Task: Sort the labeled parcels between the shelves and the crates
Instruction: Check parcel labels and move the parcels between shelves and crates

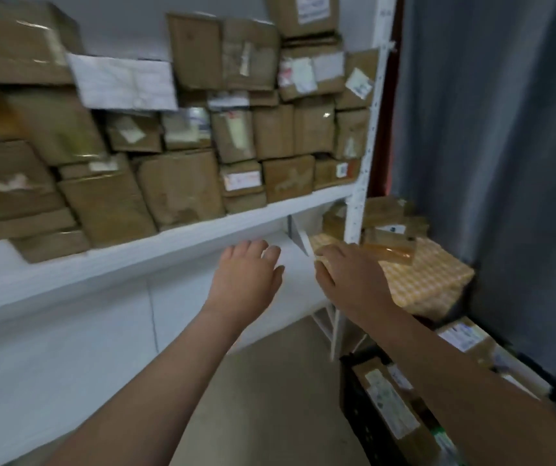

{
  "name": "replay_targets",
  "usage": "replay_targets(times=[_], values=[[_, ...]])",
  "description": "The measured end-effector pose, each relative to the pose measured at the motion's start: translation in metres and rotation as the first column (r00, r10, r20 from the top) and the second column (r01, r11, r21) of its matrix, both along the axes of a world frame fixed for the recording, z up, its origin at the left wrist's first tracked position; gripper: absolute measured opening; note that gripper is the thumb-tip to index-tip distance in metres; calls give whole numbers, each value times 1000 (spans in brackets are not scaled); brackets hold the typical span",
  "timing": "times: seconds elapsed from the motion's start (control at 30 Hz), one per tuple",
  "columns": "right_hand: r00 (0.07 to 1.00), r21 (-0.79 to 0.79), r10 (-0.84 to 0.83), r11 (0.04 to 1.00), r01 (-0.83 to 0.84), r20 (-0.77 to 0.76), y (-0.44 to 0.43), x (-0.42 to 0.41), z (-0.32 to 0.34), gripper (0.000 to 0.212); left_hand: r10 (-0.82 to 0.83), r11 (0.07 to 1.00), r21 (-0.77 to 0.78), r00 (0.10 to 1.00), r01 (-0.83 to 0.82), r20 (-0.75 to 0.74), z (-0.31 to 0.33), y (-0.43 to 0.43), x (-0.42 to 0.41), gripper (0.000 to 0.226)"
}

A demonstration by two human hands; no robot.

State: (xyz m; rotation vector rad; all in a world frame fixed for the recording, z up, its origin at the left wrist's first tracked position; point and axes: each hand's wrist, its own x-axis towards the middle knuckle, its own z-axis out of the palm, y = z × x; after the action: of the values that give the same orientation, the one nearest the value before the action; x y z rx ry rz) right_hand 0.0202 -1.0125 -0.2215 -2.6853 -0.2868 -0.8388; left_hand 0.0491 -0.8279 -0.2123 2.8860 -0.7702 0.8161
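Left hand [246, 275] in front of the white shelf [135, 253] edge, grip spread, holding nothing. Right hand [350, 280] near the shelf post [357, 210], fingers bent toward it; blurred, so can't tell if that grip pinches anything. Brown parcels [175, 190] stacked tight on the shelf, far left to centre. A few more sit on the checkered surface [431, 280] at right. Black crate [367, 418] near right also holds labeled boxes.

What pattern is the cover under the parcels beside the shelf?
The cover is yellow-and-white checked; head view.
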Motion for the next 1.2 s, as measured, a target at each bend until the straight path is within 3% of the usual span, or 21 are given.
replay_targets(times=[0.2,0.47,0.6,0.83,1.07,1.2], values=[[972,49,197,978,-205,130,141,17,35,14,227,974,-23,970,-226,82,36,142,-27,30],[905,100,413,901,-423,107,353,21,51,26,446,895,-14,891,-446,85,61,340,-73,25],[886,141,439,878,-458,147,412,31,72,26,480,877,-41,870,-479,111,79,400,-67,31],[907,145,327,916,-373,264,431,83,132,35,348,937,-95,907,-335,235,132,414,2,44],[906,174,237,934,-312,352,416,136,187,46,292,955,-79,860,-286,419,202,399,88,101],[903,276,244,895,-350,355,415,151,193,49,254,961,-18,860,-274,442,224,397,113,118]])
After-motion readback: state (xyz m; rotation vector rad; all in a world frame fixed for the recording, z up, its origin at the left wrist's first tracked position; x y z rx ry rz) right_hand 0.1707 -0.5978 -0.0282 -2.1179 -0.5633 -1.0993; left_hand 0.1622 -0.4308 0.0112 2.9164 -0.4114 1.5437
